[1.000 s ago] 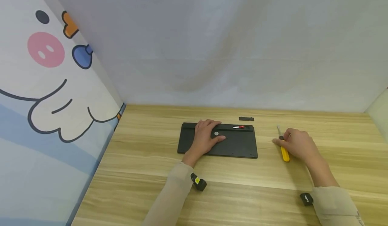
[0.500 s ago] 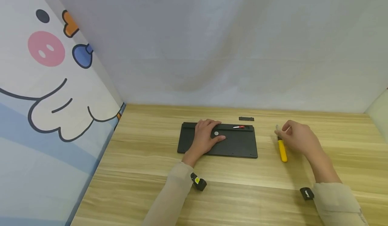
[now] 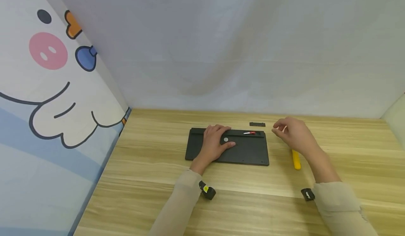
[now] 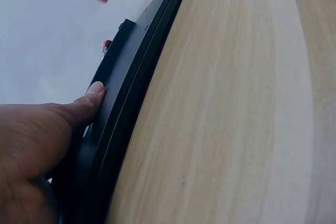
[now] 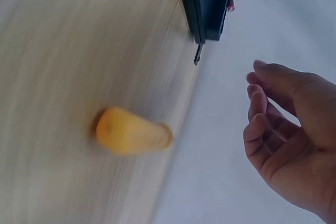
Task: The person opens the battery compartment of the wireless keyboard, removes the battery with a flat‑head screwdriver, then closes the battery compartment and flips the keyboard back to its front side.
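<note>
A black keyboard lies underside up on the wooden table, and a red-and-silver battery sits in its slot near the far edge. My left hand rests on the keyboard's left half with fingers spread and thumb flat on it. Past the keyboard's right end, my right hand is in the air, fingers loosely bent and holding nothing. Below it lies a screwdriver with a yellow handle; its shaft is hidden by the hand. A small black battery cover lies behind the keyboard, left of the right hand's fingertips.
A pale curtain or cloth rises behind the table's far edge. On the left stands a panel with a cartoon print. The wooden tabletop extends toward me and to the right.
My right hand has let go of the screwdriver and moved left and farther back, toward the battery cover. The screwdriver has turned slightly. My left hand and the keyboard stay put.
</note>
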Demonstrator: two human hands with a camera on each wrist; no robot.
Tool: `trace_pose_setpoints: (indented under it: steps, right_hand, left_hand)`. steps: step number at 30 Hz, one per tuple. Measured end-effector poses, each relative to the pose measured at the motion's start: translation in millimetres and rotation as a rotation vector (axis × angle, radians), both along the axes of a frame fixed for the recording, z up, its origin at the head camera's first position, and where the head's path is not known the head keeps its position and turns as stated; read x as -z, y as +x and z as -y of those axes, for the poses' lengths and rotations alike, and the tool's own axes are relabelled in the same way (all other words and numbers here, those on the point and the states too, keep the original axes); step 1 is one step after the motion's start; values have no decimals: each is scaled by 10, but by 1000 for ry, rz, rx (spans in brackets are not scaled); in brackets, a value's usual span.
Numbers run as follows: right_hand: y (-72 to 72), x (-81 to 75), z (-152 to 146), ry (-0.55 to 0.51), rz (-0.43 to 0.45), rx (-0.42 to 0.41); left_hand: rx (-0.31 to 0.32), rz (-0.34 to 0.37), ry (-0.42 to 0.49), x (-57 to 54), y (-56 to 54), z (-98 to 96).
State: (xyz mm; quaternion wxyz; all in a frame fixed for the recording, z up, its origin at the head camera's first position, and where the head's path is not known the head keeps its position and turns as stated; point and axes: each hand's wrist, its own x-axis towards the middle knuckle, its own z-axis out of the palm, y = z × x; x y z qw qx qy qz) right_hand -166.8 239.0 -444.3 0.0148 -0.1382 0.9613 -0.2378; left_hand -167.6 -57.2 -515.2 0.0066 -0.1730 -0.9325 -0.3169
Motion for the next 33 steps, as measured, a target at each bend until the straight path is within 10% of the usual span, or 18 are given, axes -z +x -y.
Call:
trace_pose_setpoints:
  steps: [33]
  right_hand:
    - [-213, 172, 529, 10, 28, -140]
  left_hand:
    - [-3, -14, 1, -18, -4, -2]
